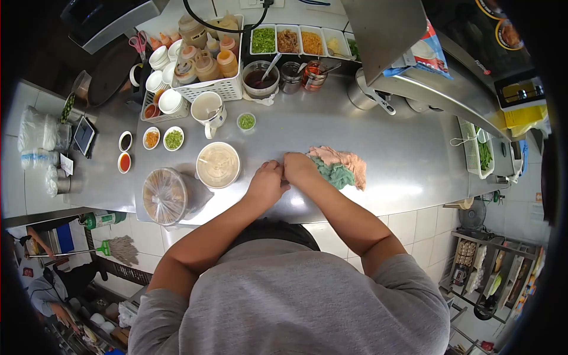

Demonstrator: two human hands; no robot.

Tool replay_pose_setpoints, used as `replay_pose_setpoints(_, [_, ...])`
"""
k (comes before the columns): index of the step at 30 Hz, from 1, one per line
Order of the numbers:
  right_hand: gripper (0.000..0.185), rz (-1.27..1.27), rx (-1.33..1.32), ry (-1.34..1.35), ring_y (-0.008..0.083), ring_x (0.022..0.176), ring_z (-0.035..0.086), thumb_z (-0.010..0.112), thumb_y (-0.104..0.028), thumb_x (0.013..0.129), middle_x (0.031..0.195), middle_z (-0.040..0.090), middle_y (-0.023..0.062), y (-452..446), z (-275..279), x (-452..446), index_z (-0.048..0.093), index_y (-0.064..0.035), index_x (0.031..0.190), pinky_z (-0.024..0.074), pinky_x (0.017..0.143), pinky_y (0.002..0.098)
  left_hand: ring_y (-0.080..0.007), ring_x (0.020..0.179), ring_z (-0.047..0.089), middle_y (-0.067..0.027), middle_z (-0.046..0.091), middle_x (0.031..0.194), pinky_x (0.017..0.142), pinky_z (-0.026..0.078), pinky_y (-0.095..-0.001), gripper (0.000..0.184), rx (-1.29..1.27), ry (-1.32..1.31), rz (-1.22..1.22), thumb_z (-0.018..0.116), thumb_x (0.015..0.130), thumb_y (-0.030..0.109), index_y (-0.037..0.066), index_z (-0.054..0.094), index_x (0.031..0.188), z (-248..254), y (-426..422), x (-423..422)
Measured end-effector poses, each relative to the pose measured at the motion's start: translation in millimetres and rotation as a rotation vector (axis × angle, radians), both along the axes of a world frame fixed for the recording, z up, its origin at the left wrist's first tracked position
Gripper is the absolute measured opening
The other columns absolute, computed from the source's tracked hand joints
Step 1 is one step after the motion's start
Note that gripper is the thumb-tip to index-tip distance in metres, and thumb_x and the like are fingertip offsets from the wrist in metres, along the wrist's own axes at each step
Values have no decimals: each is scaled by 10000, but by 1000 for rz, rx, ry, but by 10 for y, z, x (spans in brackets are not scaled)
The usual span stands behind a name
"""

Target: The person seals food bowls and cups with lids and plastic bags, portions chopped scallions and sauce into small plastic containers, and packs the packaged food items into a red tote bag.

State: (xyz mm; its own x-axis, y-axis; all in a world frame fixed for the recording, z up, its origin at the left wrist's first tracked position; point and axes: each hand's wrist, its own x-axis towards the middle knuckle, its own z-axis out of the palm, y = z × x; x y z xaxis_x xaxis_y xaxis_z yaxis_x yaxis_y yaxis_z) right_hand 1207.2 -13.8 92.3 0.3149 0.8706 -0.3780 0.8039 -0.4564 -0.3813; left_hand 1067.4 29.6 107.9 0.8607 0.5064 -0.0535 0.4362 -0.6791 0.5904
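Note:
Close together over the steel counter's front part are my left hand (267, 182) and my right hand (300, 168). Both have curled fingers, and the fingertips meet. Anything held between them is too small or too hidden to make out. Just right of my right hand lie crumpled cloths, one green (335, 173) and one peach (350, 161). To the left of my left hand stands a round tub (218, 165) with a translucent lid. A plastic-wrapped container (165, 196) sits at the counter's front edge. A small cup of chopped greens (246, 122) is farther back.
A white mug (208, 112) stands behind the tub. Small sauce and topping cups (173, 138) are at left. Behind them is a basket (213, 90) of squeeze bottles. Topping trays (287, 41) line the back. Another person (50, 290) is at lower left, near a mop (121, 249).

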Motion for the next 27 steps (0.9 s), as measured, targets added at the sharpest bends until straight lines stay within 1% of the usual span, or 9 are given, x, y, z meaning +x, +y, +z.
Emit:
replay_pose_setpoints(4, [427, 18, 475, 123, 355, 1038, 584, 773, -237, 686, 1081, 621, 185, -427, 290, 287, 644, -59, 1052, 455, 893, 454, -377, 996, 572, -200, 582, 1082, 881, 478, -441, 497, 38, 10, 29, 734, 706, 137, 8, 588, 1164, 189, 176, 66])
replay_pose_setpoints(6, [518, -135, 493, -284, 342, 1236, 457, 758, -215, 718, 1342, 484, 180, -833, 652, 229, 605, -112, 1203, 384, 986, 479, -386, 1021, 567, -217, 575, 1074, 902, 478, -435, 466, 95, -49, 153, 695, 731, 106, 8, 569, 1168, 469, 423, 103])
replay_pose_setpoints(11, [538, -337, 374, -483, 356, 1325, 372, 641, -152, 800, 1473, 352, 159, -1383, -287, 1030, 534, -178, 1326, 303, 1053, 519, -394, 1010, 586, -233, 560, 1106, 892, 488, -443, 472, 204, 68, 293, 606, 784, 31, 55, 533, 1250, 477, 1192, 268])
replay_pose_setpoints(13, [446, -599, 373, -463, 375, 1273, 428, 605, -87, 792, 1420, 412, 195, -947, -166, 1302, 589, -137, 1235, 365, 1033, 471, -401, 1042, 592, -243, 553, 1164, 895, 494, -449, 452, 194, 204, 310, 565, 800, -4, 62, 530, 1246, 297, 1330, 339])
replay_pose_setpoints(16, [388, -313, 781, -361, 370, 1183, 488, 518, -14, 739, 1250, 575, 170, -171, -412, 1283, 648, -60, 1102, 375, 1017, 449, -398, 1083, 587, -264, 533, 1225, 905, 498, -448, 455, 156, 260, 320, 550, 802, -13, 60, 514, 1250, 272, 1389, 431])
replay_pose_setpoints(19, [262, 155, 664, -165, 333, 1102, 516, 523, -57, 764, 1238, 573, 126, 269, -280, 621, 692, -72, 963, 400, 956, 443, -391, 1088, 585, -266, 526, 1239, 908, 503, -444, 466, 151, 292, 340, 559, 794, -5, 59, 492, 1250, 227, 1392, 474])
replay_pose_setpoints(23, [393, 603, 489, -105, 338, 888, 576, 562, -111, 802, 936, 614, 113, -682, -61, -32, 602, -157, 1190, 458, 811, 474, -405, 1072, 575, -246, 515, 1205, 906, 481, -476, 480, 142, 346, 291, 660, 759, 29, 43, 476, 1202, 404, 1233, 437])
replay_pose_setpoints(26, [47, 540, 147, 320, 250, 854, 619, 636, -130, 695, 884, 652, 99, -1421, 222, 125, 677, -115, 678, 513, 742, 368, -431, 1070, 563, -256, 485, 1230, 894, 495, -466, 530, 154, 343, 286, 703, 761, 106, 8, 426, 1202, 96, 1279, 356])
replay_pose_setpoints(27, [68, 379, 241, 300, 268, 881, 621, 631, -114, 656, 910, 658, 97, -1502, 363, 190, 673, -119, 709, 509, 744, 379, -436, 1070, 561, -262, 486, 1227, 891, 498, -460, 577, 174, 346, 300, 729, 756, 145, -4, 410, 1213, -42, 1282, 327])
